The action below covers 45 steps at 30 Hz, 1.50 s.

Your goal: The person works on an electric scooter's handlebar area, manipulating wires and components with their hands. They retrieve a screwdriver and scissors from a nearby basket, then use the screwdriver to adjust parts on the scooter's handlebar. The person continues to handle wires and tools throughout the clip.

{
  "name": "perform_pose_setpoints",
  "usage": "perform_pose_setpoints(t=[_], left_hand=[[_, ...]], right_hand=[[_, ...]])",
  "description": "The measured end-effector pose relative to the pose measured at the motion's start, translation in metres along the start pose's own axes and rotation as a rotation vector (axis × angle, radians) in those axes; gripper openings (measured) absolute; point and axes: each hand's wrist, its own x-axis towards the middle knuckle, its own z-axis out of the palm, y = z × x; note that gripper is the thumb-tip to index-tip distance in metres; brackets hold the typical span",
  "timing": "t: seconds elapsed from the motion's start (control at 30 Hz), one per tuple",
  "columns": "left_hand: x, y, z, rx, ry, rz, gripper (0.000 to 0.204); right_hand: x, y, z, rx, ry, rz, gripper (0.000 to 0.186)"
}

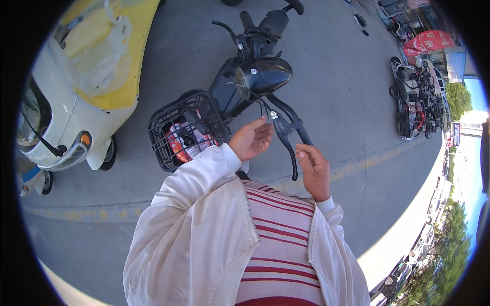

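Observation:
A black two-wheeler with a handlebar (pixel 292 110) stands right in front of me. Near the handlebar's close side, a black brake lever (pixel 292 155) points toward me. My left hand (pixel 253 139) is open with the palm partly showing, just left of the lever's mount, holding nothing visible. To the right of the lever's tip is my right hand (pixel 315 171), its fingers loosely bent and the thumb apart. Its fingertips come close to the handlebar's near end; contact cannot be made out. A black plastic basket (pixel 159 118) on the two-wheeler holds red-and-white printed packaging (pixel 178 145) and a dark object.
A white and yellow vehicle (pixel 76 130) with a wheel and an orange lamp stands at the left. Several parked two-wheelers (pixel 416 104) line the right side, near a red cover (pixel 429 42). Grey pavement (pixel 347 92) lies between, crossed by a faded yellow line (pixel 365 164).

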Motion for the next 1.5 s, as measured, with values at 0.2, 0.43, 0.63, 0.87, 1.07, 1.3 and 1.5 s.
perform_pose_setpoints(t=[0.2, 0.43, 0.63, 0.87, 1.07, 1.3, 1.5], left_hand=[[0.001, 0.002, 0.004, -0.054, -0.038, -0.012, 0.035], [-0.007, -0.01, 0.0, 0.001, -0.053, 0.037, 0.029], [-0.025, -0.023, 0.026, 0.076, -0.124, 0.139, 0.033], [-0.018, -0.036, 0.041, 0.145, -0.145, 0.244, 0.032], [-0.012, -0.042, 0.042, 0.103, -0.154, 0.278, 0.035], [-0.012, -0.046, 0.046, 0.142, -0.138, 0.338, 0.035], [-0.009, -0.049, 0.045, 0.156, -0.111, 0.373, 0.035]], right_hand=[[-0.001, 0.001, -0.005, 0.01, 0.051, 0.02, 0.021], [0.002, 0.005, -0.004, 0.047, 0.105, 0.069, 0.02], [0.006, 0.016, -0.011, -0.027, 0.208, -0.007, 0.019], [0.028, 0.021, -0.02, -0.332, 0.22, -0.198, 0.021], [0.033, 0.043, -0.023, -0.147, 0.093, -0.023, 0.025], [0.035, 0.045, -0.037, -0.079, -0.124, 0.085, 0.03], [0.038, 0.061, -0.038, -0.048, -0.143, -0.01, 0.033]])
